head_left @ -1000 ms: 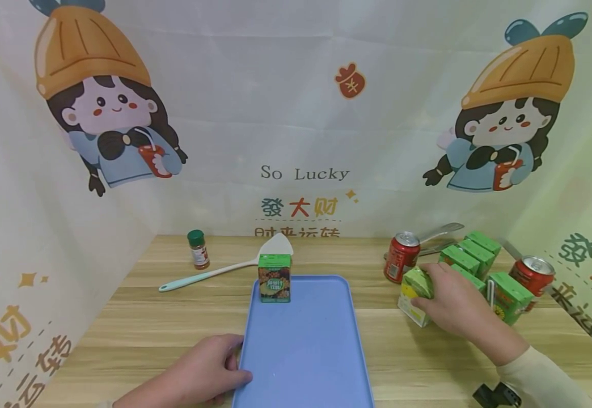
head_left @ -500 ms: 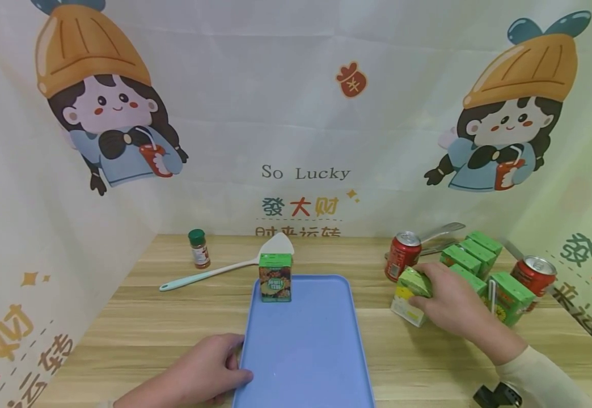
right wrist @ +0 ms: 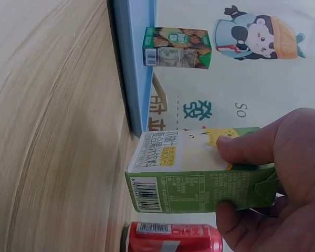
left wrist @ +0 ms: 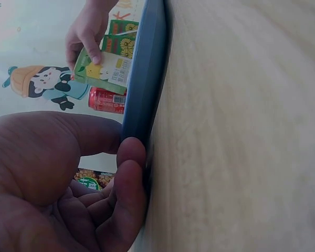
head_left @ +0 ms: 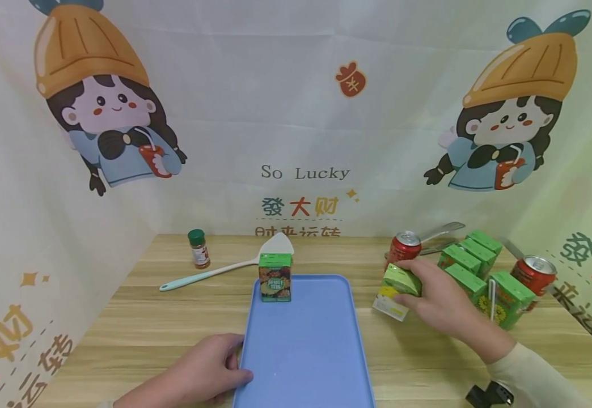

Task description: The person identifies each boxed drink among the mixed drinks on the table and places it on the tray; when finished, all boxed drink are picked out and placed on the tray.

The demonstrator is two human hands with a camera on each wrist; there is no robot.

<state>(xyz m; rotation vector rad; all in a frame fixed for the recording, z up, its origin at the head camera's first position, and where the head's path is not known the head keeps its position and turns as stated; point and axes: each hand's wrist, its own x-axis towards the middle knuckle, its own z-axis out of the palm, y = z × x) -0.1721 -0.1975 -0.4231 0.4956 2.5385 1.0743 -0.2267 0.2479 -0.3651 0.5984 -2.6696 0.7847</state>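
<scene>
Blue tray point(head_left: 306, 340) on a wood-grain tabletop point(head_left: 143, 323), with both hands at work. The left hand point(head_left: 206, 365) pinches the tray's left rim, thumb over the edge and fingers curled against the outer side. The right hand point(head_left: 441, 300), to the right of the tray, is partly closed about a yellow-and-green 250 mL juice carton point(head_left: 393, 292), thumb on one face and fingers on the opposite side. This carton is tilted and lies just beyond the tray's right edge; whether its base touches the tabletop cannot be told. A green-topped carton with dark printed sides point(head_left: 275, 281) stands upright at the tray's far left corner. Beyond and left of the tray lie a spatula point(head_left: 232, 268) with a turquoise handle and a green-capped spice jar point(head_left: 199, 250), the latter upright. Right of the tray, past the held carton, stand a red drink can point(head_left: 405, 247), several green drink cartons point(head_left: 459, 260) and, farthest out, a second red can point(head_left: 534, 273).
</scene>
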